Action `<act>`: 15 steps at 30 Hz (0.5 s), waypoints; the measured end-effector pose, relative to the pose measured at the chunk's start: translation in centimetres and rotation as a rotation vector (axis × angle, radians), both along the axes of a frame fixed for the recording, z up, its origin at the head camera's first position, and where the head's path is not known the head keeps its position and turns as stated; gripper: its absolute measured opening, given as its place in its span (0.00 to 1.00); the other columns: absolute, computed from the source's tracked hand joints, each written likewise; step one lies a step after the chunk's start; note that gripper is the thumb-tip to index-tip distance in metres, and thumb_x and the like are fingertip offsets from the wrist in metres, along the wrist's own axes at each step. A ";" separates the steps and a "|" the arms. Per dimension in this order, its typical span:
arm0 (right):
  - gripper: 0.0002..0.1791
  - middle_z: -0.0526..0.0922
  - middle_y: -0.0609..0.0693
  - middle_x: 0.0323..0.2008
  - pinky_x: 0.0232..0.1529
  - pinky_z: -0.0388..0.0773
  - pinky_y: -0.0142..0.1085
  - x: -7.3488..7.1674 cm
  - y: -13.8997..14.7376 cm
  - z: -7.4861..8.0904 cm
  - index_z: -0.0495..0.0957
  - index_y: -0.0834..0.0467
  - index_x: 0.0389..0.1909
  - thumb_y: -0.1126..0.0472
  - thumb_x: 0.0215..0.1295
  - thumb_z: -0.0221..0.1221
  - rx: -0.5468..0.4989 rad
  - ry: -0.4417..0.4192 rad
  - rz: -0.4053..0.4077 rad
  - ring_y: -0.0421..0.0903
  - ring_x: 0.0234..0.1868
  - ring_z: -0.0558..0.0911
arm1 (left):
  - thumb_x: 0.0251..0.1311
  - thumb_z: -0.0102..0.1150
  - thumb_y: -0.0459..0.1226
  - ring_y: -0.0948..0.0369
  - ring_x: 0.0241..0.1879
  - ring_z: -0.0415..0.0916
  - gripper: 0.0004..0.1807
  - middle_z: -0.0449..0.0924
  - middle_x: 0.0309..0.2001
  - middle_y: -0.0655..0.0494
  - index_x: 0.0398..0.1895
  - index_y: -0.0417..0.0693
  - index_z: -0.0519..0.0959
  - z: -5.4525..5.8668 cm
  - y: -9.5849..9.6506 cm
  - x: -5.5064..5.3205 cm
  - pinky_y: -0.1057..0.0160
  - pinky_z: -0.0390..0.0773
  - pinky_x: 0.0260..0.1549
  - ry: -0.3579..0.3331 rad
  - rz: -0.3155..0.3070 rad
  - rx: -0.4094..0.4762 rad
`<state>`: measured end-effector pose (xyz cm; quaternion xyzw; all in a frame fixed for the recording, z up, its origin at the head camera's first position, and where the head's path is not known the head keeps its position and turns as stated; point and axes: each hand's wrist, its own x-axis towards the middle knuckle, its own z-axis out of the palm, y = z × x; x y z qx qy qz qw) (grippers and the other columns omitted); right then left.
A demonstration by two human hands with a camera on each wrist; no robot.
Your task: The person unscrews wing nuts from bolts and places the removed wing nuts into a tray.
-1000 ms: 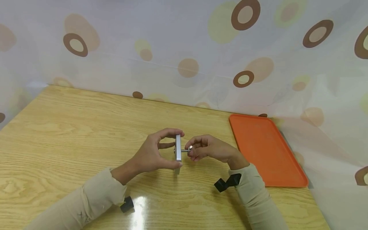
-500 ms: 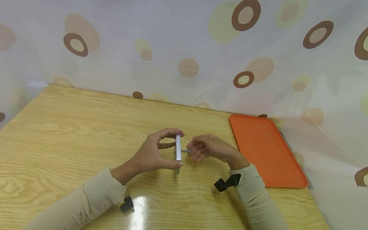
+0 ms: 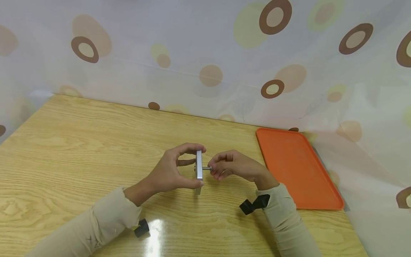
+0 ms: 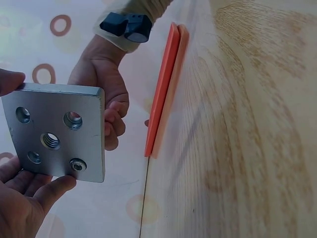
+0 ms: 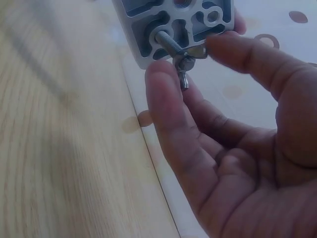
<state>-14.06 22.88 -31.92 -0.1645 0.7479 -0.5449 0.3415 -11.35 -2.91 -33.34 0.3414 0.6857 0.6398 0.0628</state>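
Observation:
My left hand [image 3: 167, 169] grips a square silver metal plate [image 4: 94, 139] by its opposite edges, holding it upright above the table. Several holes run through the plate, the middle one threaded. A socket-head bolt [image 4: 78, 165] sits in one corner hole, and its threaded shank sticks out from the ribbed back toward my right hand [image 3: 237, 166]. On the shank's end is a wing nut [image 5: 185, 63]. The right thumb and a finger of that hand touch the wing nut from either side. From the head view, the fingers mostly hide the nut.
An orange tray [image 3: 289, 167] lies on the wooden table [image 3: 96, 142] at the right. A patterned sheet [image 3: 179, 53] hangs along the table's back edge. Each sleeve carries a black wrist camera.
The right fingers spread away from the wing nut half a second ago and have closed on it again. The left hand and the plate have stayed in place.

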 end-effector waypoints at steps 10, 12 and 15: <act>0.17 0.85 0.43 0.35 0.44 0.87 0.36 -0.1 0.2 -0.2 0.72 0.70 0.55 0.68 0.69 0.56 -0.074 0.008 0.064 0.39 0.37 0.84 | 0.43 0.77 0.29 0.50 0.65 0.71 0.41 0.75 0.64 0.47 0.65 0.40 0.71 0.0 0.0 0.0 0.51 0.81 0.62 -0.006 0.003 0.000; 0.17 0.85 0.43 0.36 0.44 0.87 0.36 -0.1 0.1 -0.2 0.72 0.71 0.55 0.67 0.70 0.56 -0.062 0.011 0.059 0.39 0.38 0.85 | 0.43 0.77 0.29 0.50 0.65 0.71 0.41 0.75 0.64 0.47 0.65 0.40 0.71 -0.1 0.0 0.0 0.50 0.80 0.62 -0.006 0.002 0.000; 0.19 0.85 0.44 0.38 0.46 0.88 0.37 -0.1 0.2 -0.3 0.70 0.74 0.57 0.65 0.72 0.55 -0.030 0.018 0.036 0.41 0.40 0.85 | 0.43 0.77 0.28 0.50 0.65 0.71 0.41 0.75 0.64 0.46 0.65 0.40 0.70 0.0 0.0 0.0 0.50 0.80 0.62 -0.007 -0.001 0.002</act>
